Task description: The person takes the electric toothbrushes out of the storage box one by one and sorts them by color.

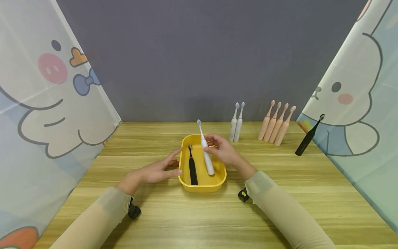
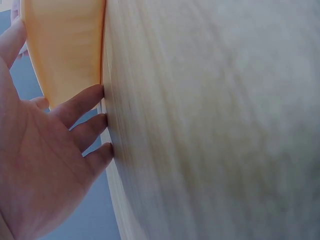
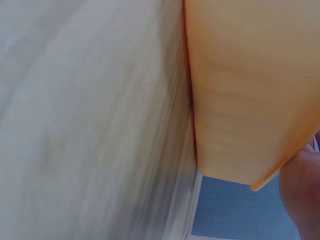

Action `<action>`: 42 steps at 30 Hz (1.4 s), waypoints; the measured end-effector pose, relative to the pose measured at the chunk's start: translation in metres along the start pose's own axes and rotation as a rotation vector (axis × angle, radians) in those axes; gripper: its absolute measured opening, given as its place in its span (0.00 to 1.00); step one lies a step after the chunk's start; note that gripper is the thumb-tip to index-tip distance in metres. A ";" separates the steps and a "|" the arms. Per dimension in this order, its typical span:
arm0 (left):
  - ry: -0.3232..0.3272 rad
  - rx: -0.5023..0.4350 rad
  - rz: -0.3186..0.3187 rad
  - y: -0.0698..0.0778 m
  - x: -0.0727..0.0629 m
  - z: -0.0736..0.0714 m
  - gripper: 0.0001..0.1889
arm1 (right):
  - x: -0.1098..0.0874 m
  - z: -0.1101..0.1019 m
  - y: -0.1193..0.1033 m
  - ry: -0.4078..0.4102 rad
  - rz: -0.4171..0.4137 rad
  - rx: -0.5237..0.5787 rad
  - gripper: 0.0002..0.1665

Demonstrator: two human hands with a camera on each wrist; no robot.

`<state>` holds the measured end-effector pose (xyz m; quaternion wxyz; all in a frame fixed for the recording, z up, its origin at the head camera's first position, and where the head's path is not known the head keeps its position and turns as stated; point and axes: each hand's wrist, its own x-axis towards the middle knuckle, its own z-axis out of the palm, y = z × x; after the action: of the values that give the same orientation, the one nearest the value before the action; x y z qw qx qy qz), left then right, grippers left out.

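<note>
A yellow plastic bin (image 1: 202, 189) stands on the wood-grain table. Inside it, toward the left, lies a black electric toothbrush (image 1: 193, 168). My right hand (image 1: 222, 149) pinches a white electric toothbrush (image 1: 207, 157) over the bin, its brush head pointing up and away. In the right wrist view only part of that hand (image 3: 302, 192) shows, beside the bin's side wall (image 3: 240, 110). My left hand (image 1: 158, 170) rests against the bin's left side with spread, nearly straight fingers. The left wrist view shows its fingertips touching the tabletop next to the bin (image 2: 65, 50).
Two white electric toothbrushes (image 1: 236, 126) stand upright behind the bin to the right. Farther right is a row of several pink electric toothbrushes (image 1: 275, 128). Another black toothbrush (image 1: 308, 140) stands near the table's right edge. A grey panel (image 1: 199, 62) closes off the back.
</note>
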<state>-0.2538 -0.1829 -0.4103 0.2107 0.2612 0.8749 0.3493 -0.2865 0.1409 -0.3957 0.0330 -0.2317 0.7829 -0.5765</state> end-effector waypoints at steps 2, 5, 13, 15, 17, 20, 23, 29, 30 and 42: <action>0.001 0.000 0.002 0.000 0.000 0.000 0.51 | -0.001 0.000 0.000 0.001 -0.009 0.004 0.29; 0.001 0.000 0.004 -0.001 0.000 0.000 0.51 | -0.001 0.000 0.000 -0.003 -0.025 0.007 0.28; -0.001 -0.002 0.008 -0.002 0.002 0.000 0.51 | -0.001 -0.001 0.000 -0.003 -0.039 -0.001 0.28; -0.002 -0.003 0.008 -0.002 0.002 0.000 0.51 | -0.002 -0.002 -0.001 0.000 -0.041 -0.006 0.28; -0.002 -0.003 0.008 -0.003 0.002 0.000 0.51 | -0.003 -0.003 -0.003 0.001 -0.046 -0.007 0.28; -0.002 0.002 0.009 -0.003 0.002 -0.001 0.51 | -0.005 -0.004 -0.005 0.003 -0.056 0.007 0.27; -0.001 0.003 0.012 -0.004 0.002 -0.001 0.51 | -0.006 -0.005 -0.007 -0.002 -0.064 0.023 0.27; 0.000 0.011 0.014 -0.005 0.001 -0.001 0.51 | -0.010 -0.006 -0.010 -0.008 -0.056 0.028 0.25; 0.001 0.013 0.014 -0.005 0.001 -0.001 0.51 | -0.011 -0.006 -0.010 -0.008 -0.058 0.027 0.25; -0.001 0.013 0.009 -0.003 0.001 0.000 0.51 | -0.020 -0.008 -0.013 -0.025 -0.099 -0.055 0.23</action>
<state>-0.2555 -0.1849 -0.4125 0.2076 0.2667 0.8759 0.3442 -0.2669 0.1531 -0.3859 0.0078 -0.2782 0.7854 -0.5528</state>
